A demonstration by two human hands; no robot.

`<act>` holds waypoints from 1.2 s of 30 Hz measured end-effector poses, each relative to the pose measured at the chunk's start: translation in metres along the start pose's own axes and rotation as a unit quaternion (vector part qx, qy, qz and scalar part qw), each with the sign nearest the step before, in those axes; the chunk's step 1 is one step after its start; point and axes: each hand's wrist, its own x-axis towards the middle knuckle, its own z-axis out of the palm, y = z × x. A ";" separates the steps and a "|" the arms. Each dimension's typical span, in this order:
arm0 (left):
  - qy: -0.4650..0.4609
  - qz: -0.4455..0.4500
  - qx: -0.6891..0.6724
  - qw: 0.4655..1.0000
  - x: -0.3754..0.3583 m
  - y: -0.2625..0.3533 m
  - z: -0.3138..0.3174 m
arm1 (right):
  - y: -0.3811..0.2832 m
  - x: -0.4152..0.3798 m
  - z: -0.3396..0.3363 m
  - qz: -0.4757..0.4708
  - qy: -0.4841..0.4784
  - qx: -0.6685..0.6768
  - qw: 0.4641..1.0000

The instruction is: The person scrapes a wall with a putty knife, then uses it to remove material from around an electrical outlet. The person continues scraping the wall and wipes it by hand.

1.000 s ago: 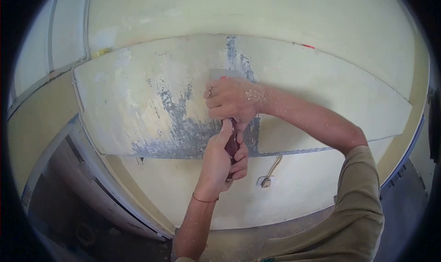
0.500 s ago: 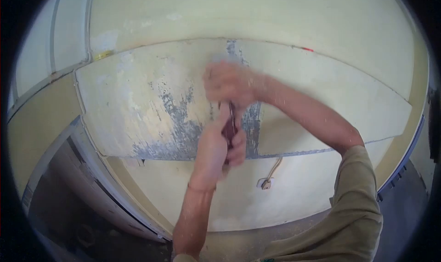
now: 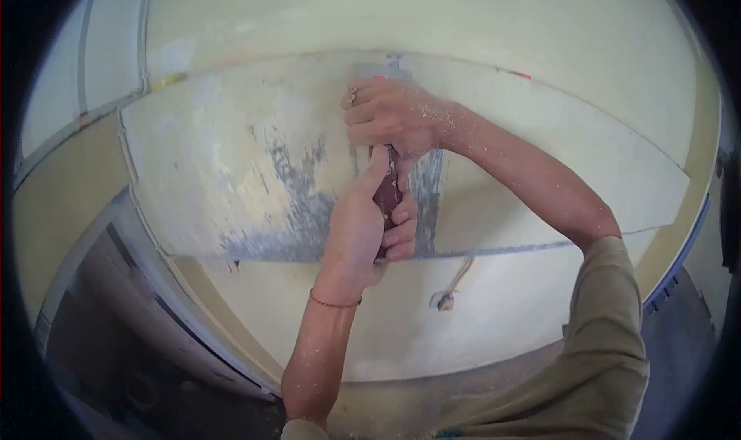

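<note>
A scraper with a dark reddish-brown handle (image 3: 389, 197) stands upright in front of a cream-painted panel (image 3: 532, 154). My left hand (image 3: 356, 228) is closed around the lower handle, with its thumb pointing up. Above it, my right hand (image 3: 392, 116) is wrapped over the tool's upper part and hides most of its head. A greyish flat edge shows just past the right knuckles, against the panel. Pale flakes cling to my right hand and forearm. Grey streaks of bared surface (image 3: 309, 216) run to the left and right of the handle.
Below the panel a cable (image 3: 461, 274) hangs from a small wall fitting (image 3: 443, 301). A doorway frame (image 3: 154, 286) is at the lower left. A blue-edged frame (image 3: 679, 255) stands on the right. A red mark (image 3: 522, 75) lies along the panel's upper edge.
Both hands have shifted slightly up with the scraper, and the right hand is less blurred. The wall sits slightly higher in view. My grip looks the same.
</note>
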 end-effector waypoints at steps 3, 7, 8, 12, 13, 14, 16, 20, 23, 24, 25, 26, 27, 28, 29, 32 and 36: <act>-0.005 -0.034 -0.014 0.999 -0.015 -0.013 0.001 | -0.020 -0.001 0.020 -0.029 0.020 0.037 0.999; -0.022 0.009 0.021 0.999 0.002 0.014 0.007 | 0.015 0.002 -0.006 -0.042 0.034 0.012 0.998; -0.008 -0.002 0.023 1.000 -0.002 0.007 0.004 | 0.005 -0.001 0.001 -0.025 0.056 0.018 0.998; 0.008 -0.011 0.039 0.999 -0.007 -0.005 0.000 | -0.003 -0.004 0.021 -0.048 0.051 0.028 0.997; 0.008 -0.006 0.042 0.999 -0.002 0.002 0.001 | 0.009 -0.005 0.015 -0.052 0.052 0.024 0.997; 0.005 -0.002 0.026 1.000 -0.001 0.014 0.008 | 0.015 -0.001 -0.001 -0.036 0.051 0.026 0.998; -0.002 -0.006 0.006 1.000 -0.004 0.013 0.012 | 0.008 -0.002 -0.005 -0.013 0.042 0.032 0.999; 0.026 -0.007 0.025 0.999 -0.003 0.002 0.004 | 0.005 -0.001 0.016 -0.038 0.067 0.021 0.997; -0.010 0.025 0.021 0.999 0.020 0.027 0.013 | 0.036 -0.002 -0.008 -0.019 0.070 0.000 0.997; -0.028 0.044 0.014 0.999 0.023 0.033 0.017 | 0.037 -0.002 -0.014 0.023 0.060 0.005 0.998; -0.034 0.047 0.013 0.998 0.017 0.030 0.016 | 0.039 -0.006 -0.009 -0.020 0.090 0.028 0.995; -0.029 0.035 0.027 0.999 0.005 0.021 0.012 | 0.029 -0.004 -0.005 -0.021 0.088 0.024 0.996; -0.024 0.019 0.043 0.999 -0.004 0.013 0.008 | 0.011 -0.002 0.002 -0.012 0.070 0.030 0.997; -0.026 0.013 0.043 0.999 -0.008 0.005 0.004 | -0.006 -0.002 0.009 0.000 0.051 0.041 0.998; -0.013 -0.007 0.034 0.999 -0.011 -0.003 -0.001 | -0.017 -0.003 0.017 0.001 0.053 0.036 0.998; -0.003 -0.030 0.022 0.999 -0.014 -0.007 -0.009 | -0.024 -0.005 0.016 0.033 0.048 0.040 0.997; -0.008 -0.019 0.015 1.000 -0.011 -0.001 -0.007 | -0.017 0.000 0.013 0.026 0.045 0.025 0.998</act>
